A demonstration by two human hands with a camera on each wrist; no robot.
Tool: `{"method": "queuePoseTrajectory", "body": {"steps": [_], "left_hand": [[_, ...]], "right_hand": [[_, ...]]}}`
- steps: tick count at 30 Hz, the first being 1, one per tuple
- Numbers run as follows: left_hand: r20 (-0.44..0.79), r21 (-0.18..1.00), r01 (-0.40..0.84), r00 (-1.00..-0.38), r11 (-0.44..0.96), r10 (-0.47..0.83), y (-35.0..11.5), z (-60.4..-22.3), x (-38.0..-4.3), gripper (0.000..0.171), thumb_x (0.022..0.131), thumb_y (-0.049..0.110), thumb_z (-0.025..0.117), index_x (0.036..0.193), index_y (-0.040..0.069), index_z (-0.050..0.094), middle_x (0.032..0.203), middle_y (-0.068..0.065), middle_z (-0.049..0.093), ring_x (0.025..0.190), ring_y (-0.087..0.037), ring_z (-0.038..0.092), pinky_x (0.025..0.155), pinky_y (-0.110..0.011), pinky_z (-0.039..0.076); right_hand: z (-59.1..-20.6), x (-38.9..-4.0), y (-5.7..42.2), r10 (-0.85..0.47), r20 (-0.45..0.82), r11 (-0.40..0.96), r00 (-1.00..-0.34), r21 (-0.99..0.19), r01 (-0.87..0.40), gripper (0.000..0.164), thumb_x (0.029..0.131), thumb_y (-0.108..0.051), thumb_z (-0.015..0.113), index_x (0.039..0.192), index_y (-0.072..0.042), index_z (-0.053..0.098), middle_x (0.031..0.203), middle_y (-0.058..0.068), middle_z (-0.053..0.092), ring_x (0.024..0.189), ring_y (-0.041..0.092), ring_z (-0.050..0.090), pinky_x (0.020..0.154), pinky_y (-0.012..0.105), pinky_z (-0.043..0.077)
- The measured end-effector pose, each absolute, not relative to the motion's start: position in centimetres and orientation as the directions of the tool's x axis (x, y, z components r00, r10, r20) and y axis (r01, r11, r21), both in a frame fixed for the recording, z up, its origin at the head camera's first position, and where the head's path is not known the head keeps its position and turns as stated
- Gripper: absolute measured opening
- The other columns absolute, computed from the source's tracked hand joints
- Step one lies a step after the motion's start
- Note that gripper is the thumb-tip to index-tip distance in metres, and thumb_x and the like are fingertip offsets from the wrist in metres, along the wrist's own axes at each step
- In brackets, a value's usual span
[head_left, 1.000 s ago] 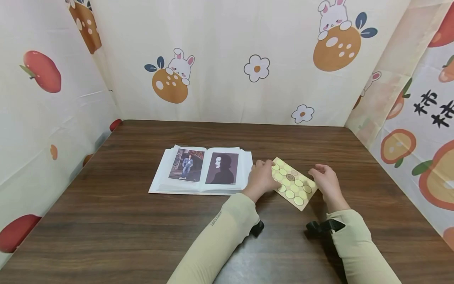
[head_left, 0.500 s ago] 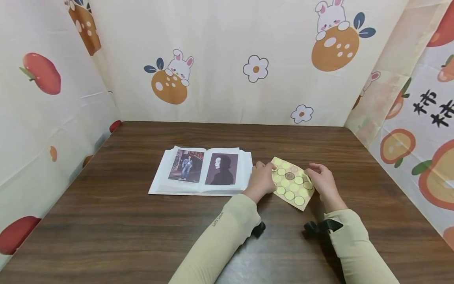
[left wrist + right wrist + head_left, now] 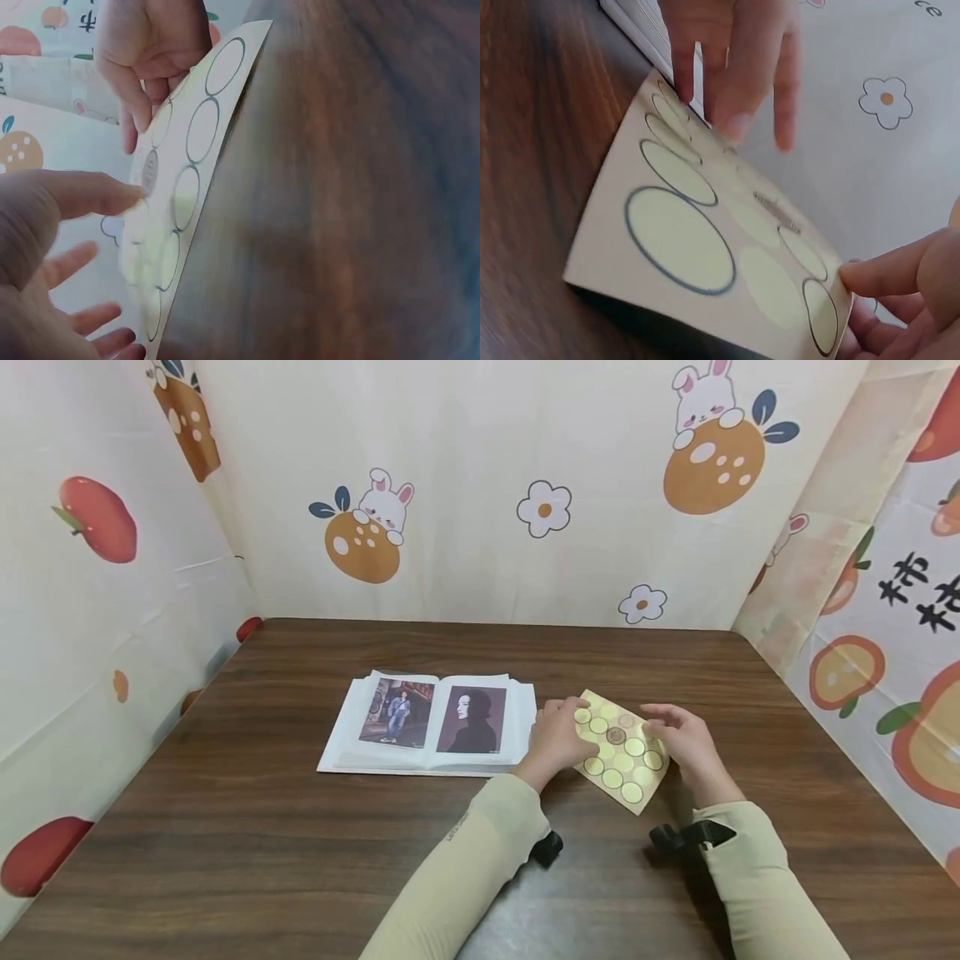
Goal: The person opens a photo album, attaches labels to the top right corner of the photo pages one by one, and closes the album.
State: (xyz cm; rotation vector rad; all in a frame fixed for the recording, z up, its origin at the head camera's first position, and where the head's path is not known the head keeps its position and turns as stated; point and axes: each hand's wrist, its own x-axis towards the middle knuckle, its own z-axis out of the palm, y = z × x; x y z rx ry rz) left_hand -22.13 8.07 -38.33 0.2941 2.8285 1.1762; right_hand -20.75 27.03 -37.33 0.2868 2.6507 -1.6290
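A tan sheet of round yellow stickers with dark ring outlines lies tilted on the table, right of the open photo album. One circle in its middle is brown with print. At the sheet's right edge my right hand pinches it, thumb on top and fingers beneath, as the right wrist view shows. That edge is lifted, with a dark gap under the near corner. My left hand is over the left edge. In the left wrist view its thumb reaches straight across the sheet, other fingers spread loosely.
Photos of people fill the album's two visible pages, close beside my left hand. The brown wood table meets a printed cloth at the back and both sides. Black straps circle both wrists.
My right hand has moved slightly left, onto the sheet's right edge. The sheet flexed and shifted a little. My left hand stays near the left edge, and the album lies still.
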Motion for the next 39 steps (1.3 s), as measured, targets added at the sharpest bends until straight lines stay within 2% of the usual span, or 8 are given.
{"method": "queuePoseTrajectory", "body": {"steps": [4,9,12,15,18,26,33,39], "left_hand": [[0.025,0.818,0.114,-0.986,0.564,0.163,7.9,-38.2,-22.3,0.072,0.071,0.019,0.077,0.135,0.018,0.043,0.130,-0.010,0.041,0.108,-0.023,0.048,0.085,-0.031,0.042],[-0.024,0.927,0.025,-0.992,0.375,0.127,7.7,-38.0,-22.6,0.087,0.071,0.017,0.078,0.143,0.016,0.030,0.121,-0.008,0.056,0.097,-0.021,0.057,0.078,-0.030,0.046],[-0.053,0.966,-0.015,-0.988,0.259,0.143,7.5,-37.8,-22.7,0.075,0.071,0.014,0.078,0.137,0.010,0.042,0.102,-0.006,0.063,0.082,-0.018,0.061,0.070,-0.028,0.049],[-0.085,0.989,-0.060,-0.979,0.135,0.188,7.5,-37.7,-22.7,0.052,0.072,0.007,0.076,0.120,0.006,0.057,0.083,-0.004,0.062,0.064,-0.015,0.061,0.059,-0.027,0.051],[-0.115,0.993,-0.108,-0.968,0.045,0.224,7.5,-37.7,-22.6,0.037,0.075,0.003,0.072,0.110,0.006,0.061,0.076,-0.003,0.062,0.059,-0.014,0.060,0.055,-0.027,0.052],[-0.102,0.988,-0.122,-0.975,-0.093,0.198,7.5,-37.7,-22.6,0.046,0.081,0.001,0.064,0.124,0.014,0.053,0.084,-0.003,0.062,0.064,-0.016,0.063,0.058,-0.030,0.053],[-0.051,0.977,-0.082,-0.986,-0.196,0.159,7.4,-37.5,-22.9,0.055,0.084,0.007,0.064,0.133,0.019,0.042,0.093,-0.002,0.061,0.074,-0.015,0.063,0.066,-0.029,0.053],[0.009,0.948,-0.068,-0.971,-0.311,0.237,7.2,-37.2,-23.0,0.050,0.086,0.003,0.060,0.131,0.018,0.045,0.099,-0.005,0.062,0.080,-0.017,0.063,0.069,-0.031,0.053]], "right_hand": [[-37.1,-20.8,27.3,0.101,-0.114,0.409,-0.988,-0.901,0.146,0.042,0.094,-0.010,0.050,0.133,0.003,0.045,0.099,0.005,0.054,0.090,0.013,0.049,0.081,0.027,0.040],[-36.7,-21.1,27.1,0.102,-0.079,0.408,-0.992,-0.906,0.114,0.042,0.093,-0.011,0.050,0.132,0.003,0.046,0.097,0.001,0.054,0.094,0.014,0.046,0.082,0.030,0.038],[-36.6,-21.3,26.8,0.119,-0.035,0.423,-0.992,-0.902,0.083,0.041,0.092,-0.010,0.051,0.130,0.004,0.048,0.091,-0.003,0.055,0.090,0.013,0.046,0.077,0.027,0.038],[-36.4,-21.5,26.4,0.131,0.005,0.438,-0.991,-0.897,0.053,0.039,0.091,-0.009,0.053,0.128,0.004,0.050,0.085,-0.007,0.055,0.085,0.010,0.047,0.072,0.023,0.039],[-36.4,-21.6,25.9,0.146,0.043,0.445,-0.988,-0.895,0.027,0.038,0.090,-0.008,0.056,0.125,0.005,0.053,0.083,-0.009,0.055,0.081,0.007,0.048,0.068,0.020,0.040],[-36.1,-21.8,24.7,0.215,0.108,0.444,-0.971,-0.896,-0.001,0.034,0.086,-0.012,0.066,0.115,0.003,0.059,0.109,0.011,0.059,0.081,0.003,0.052,0.064,0.017,0.044],[-36.3,-21.5,23.7,0.124,0.164,0.313,-0.979,-0.942,-0.118,0.036,0.083,-0.019,0.071,0.108,0.006,0.063,0.101,-0.007,0.063,0.098,0.009,0.055,0.073,0.015,0.045],[-36.3,-21.5,23.2,0.089,0.172,0.297,-0.981,-0.945,-0.139,0.042,0.080,-0.026,0.075,0.111,0.001,0.065,0.107,-0.008,0.065,0.111,0.017,0.051,0.078,0.018,0.044]]}}
